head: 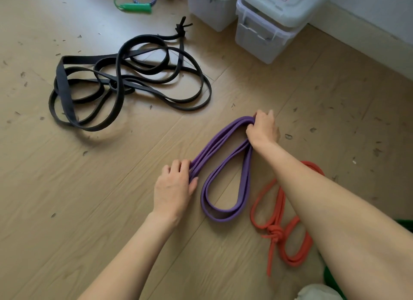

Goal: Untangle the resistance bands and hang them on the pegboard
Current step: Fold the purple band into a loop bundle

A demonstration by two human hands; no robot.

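Observation:
A purple resistance band [242, 189] lies folded into several strands on the wooden floor. My right hand [263, 129] grips its far bend, fingers curled round the bunched strands. My left hand [175, 187] holds the strands at the near left end, with the thumb beside them. A tangled heap of black bands [118, 85] lies on the floor at the upper left, with a knotted end at its far side. An orange band [277, 212] with a knot lies on the floor under my right forearm. No pegboard is in view.
Two translucent lidded storage boxes [266, 25] stand at the back right by a white wall. A green-handled skipping rope [136, 8] lies at the top edge. Small dark scraps are scattered over the floor [78, 221]. Something green shows at the bottom right corner.

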